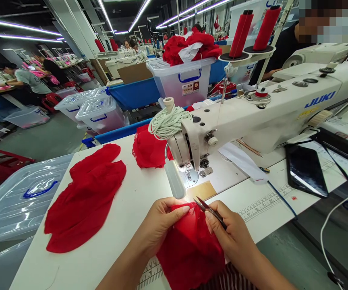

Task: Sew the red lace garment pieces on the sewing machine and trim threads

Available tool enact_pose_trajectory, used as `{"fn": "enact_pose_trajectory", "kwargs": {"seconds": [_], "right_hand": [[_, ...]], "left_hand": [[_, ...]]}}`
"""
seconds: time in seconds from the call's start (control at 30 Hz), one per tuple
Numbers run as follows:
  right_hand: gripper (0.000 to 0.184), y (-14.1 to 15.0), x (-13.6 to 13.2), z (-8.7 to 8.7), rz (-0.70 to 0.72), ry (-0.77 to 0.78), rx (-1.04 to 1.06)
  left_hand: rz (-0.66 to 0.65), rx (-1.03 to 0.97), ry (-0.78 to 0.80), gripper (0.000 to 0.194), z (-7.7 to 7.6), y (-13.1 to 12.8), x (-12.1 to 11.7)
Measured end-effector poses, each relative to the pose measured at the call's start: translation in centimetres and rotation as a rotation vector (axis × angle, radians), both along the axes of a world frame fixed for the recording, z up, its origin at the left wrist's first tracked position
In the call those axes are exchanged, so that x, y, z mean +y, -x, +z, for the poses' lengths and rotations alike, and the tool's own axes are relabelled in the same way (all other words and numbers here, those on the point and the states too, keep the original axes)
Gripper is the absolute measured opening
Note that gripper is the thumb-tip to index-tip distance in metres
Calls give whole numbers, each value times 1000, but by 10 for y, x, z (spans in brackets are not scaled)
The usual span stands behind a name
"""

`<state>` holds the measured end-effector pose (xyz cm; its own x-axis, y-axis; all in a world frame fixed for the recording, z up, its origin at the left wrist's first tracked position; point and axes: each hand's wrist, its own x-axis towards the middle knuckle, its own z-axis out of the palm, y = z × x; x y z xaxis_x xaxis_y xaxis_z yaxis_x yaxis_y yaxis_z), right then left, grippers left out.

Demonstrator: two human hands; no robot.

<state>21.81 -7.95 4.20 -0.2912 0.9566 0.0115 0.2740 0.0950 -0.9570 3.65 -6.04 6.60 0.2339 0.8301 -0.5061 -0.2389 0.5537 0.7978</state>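
My left hand (164, 219) pinches the upper edge of a piece of red fabric (192, 253) between thumb and fingers. The fabric hangs over the table's front edge. In my right hand (230, 227) is a pair of thread snips (208, 208), its blades parted and pointing up-left over the fabric's top edge. Just beyond my hands stands a white sewing machine (252, 108), with a lamp (175, 179) beside its needle area. More red fabric pieces (86, 197) lie flat on the left of the table, and another red piece (150, 149) lies behind the lamp.
A black phone (305, 169) and a white strip (243, 161) lie on the right. A cord bundle (169, 123) hangs on the machine head. Red thread cones (241, 34) stand above. Behind is a plastic bin (183, 80) topped with red fabric. A person (285, 48) sits at back right.
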Motion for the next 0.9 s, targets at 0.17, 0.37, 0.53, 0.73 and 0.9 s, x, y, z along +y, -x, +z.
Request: {"fn": "enact_pose_trajectory", "kwargs": {"seconds": [0.17, 0.37, 0.53, 0.73, 0.9], "right_hand": [[26, -1, -1, 1, 70, 21, -12], [26, 0, 0, 0, 51, 57, 0], [27, 0, 1, 0, 76, 78, 14], [28, 2, 1, 0, 66, 114, 55], [33, 2, 1, 0, 46, 209, 184]], "left_hand": [[-3, -8, 0, 22, -1, 1, -1], [13, -15, 11, 21, 0, 0, -1], [19, -19, 12, 22, 0, 0, 0], [10, -26, 0, 20, -3, 2, 0], [-3, -44, 2, 20, -1, 1, -1]]}}
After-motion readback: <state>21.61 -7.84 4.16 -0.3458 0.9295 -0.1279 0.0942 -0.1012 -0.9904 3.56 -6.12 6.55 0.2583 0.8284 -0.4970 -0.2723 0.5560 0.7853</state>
